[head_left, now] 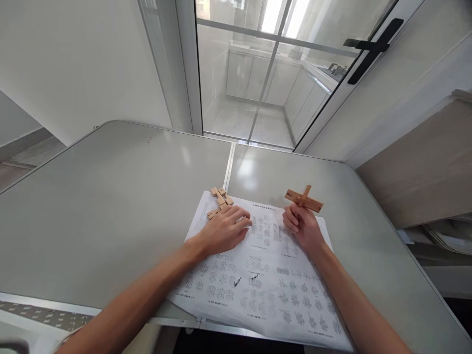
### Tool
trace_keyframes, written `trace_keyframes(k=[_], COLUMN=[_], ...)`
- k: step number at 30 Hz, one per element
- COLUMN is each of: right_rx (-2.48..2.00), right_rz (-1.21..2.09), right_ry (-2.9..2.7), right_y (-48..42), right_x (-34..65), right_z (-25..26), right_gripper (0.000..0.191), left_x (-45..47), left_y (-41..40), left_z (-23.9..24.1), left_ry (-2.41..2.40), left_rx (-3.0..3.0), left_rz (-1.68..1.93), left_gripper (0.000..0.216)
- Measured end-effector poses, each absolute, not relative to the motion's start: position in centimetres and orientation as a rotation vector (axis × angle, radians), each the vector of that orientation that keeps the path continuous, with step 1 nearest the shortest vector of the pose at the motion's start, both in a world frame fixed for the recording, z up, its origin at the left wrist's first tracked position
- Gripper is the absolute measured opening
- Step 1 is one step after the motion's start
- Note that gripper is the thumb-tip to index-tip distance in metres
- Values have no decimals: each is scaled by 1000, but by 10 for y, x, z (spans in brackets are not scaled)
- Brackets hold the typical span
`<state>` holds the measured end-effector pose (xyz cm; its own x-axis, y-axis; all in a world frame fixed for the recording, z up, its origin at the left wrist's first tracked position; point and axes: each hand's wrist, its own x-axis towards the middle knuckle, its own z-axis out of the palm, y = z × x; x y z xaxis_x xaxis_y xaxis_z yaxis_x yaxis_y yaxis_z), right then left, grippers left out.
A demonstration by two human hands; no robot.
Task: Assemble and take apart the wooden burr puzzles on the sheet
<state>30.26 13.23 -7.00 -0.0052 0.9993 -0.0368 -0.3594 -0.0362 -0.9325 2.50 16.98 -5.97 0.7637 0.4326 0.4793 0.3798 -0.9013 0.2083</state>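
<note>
My right hand (304,228) is closed around the lower end of a wooden interlocking puzzle (304,199). Its flat brown bars cross each other above the fingers, and a dark mark shows on the left end of one. My left hand (229,228) rests on the printed sheet (265,255), fingers stretched out and slightly bent, with nothing seen in them. Right by its knuckles lie several loose notched wooden pieces (220,196), partly hidden behind the hand. The sheet carries rows of small line drawings of puzzle assemblies, with two dark scribbles near its lower middle.
The sheet lies across the front of a grey table (147,196), whose seam (229,164) runs away from me. Beyond the far edge stands a glass door (250,73) with a black handle (372,46). At right is a shelf unit (424,162).
</note>
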Motion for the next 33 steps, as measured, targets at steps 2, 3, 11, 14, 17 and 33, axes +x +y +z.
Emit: trace_keyframes(k=[2, 3, 11, 14, 17, 33], right_rx=[-1052, -1110, -1332, -1327, -1370, -1295], right_rz=[1328, 1289, 882, 775, 668, 935], right_ry=[-1032, -1106, -1657, -1812, -1944, -1822], right_y=[130, 129, 114, 110, 108, 107], right_x=[297, 294, 272, 266, 263, 257], right_z=[-73, -74, -71, -74, -80, -66], right_gripper=[44, 45, 14, 19, 22, 16], left_x=[25, 25, 25, 24, 23, 27], left_y=[170, 170, 168, 166, 165, 163], left_z=[-60, -60, -54, -50, -48, -46], left_ry=[655, 651, 655, 632, 568, 738], left_rx=[2852, 2848, 2754, 2667, 2554, 2276], left_rz=[811, 811, 810, 804, 763, 839], left_gripper=[15, 15, 34, 50, 76, 84])
